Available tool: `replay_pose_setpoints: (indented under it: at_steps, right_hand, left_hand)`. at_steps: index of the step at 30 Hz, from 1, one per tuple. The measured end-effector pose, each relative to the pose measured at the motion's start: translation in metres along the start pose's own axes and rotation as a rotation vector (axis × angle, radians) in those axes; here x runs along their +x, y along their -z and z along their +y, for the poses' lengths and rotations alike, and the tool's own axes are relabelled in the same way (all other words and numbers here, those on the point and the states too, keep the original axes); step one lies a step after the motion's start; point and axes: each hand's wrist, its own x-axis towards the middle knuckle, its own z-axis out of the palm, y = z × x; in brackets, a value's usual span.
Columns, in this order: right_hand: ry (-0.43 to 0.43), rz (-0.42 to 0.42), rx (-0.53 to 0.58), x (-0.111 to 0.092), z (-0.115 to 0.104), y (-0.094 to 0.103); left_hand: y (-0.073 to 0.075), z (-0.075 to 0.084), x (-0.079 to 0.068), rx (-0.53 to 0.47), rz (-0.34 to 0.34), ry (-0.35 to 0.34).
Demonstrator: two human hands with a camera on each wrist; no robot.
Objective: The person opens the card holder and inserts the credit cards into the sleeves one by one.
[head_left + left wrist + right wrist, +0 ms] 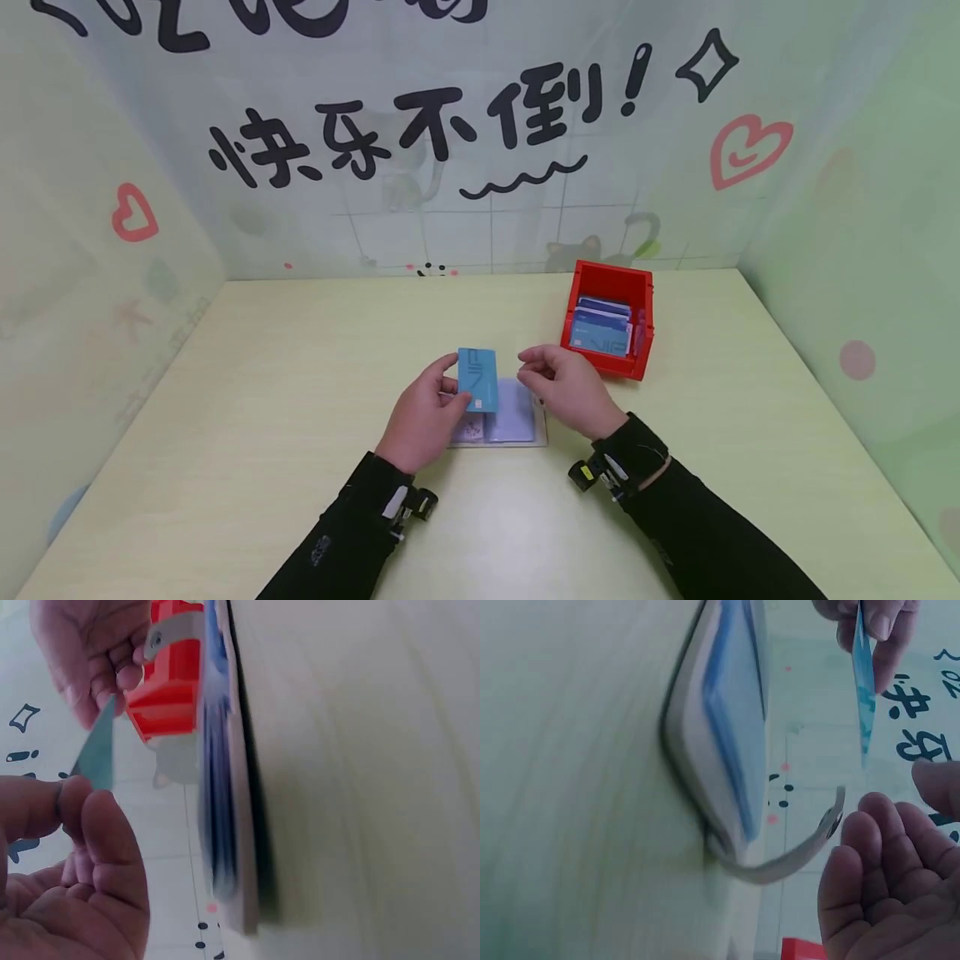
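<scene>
A light-blue card marked "VIP" is pinched between the thumb and fingers of my left hand, raised over an opened card holder. The holder lies on the table, with clear bluish sleeves and a pale cover. Its pale strap with a metal snap sticks up in the right wrist view. My right hand hovers to the right of the card, fingers loosely bent, with nothing between them. In the right wrist view, a gap separates its fingertips from the card.
A red plastic box stands behind my right hand, holding several blue cards. The pale wooden table meets a printed backdrop at its back edge, with pale walls on both sides.
</scene>
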Motion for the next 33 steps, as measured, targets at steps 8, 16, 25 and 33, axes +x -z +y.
replay_pose_setpoints:
  at_steps: [8,16,25,33]
  right_hand:
    - [0.011,-0.087,-0.207,-0.0024,0.0054,0.0026]
    - [-0.039,-0.144,-0.271,-0.0037,0.0032,0.0051]
    - [-0.073,-0.174,-0.275,-0.0033,0.0033,0.0056]
    - [-0.08,-0.168,-0.288,-0.0033,0.0031,0.0043]
  left_hand:
    - [0.0064,-0.0058,-0.0008,0.123,-0.013,0.023]
    - [0.0071,-0.0067,-0.0011,0.15,-0.061,0.017]
    - [0.0065,-0.0068,-0.0021,0.165,-0.084,0.019]
    - [0.0052,-0.0071,-0.0015,0.177,-0.1,0.027]
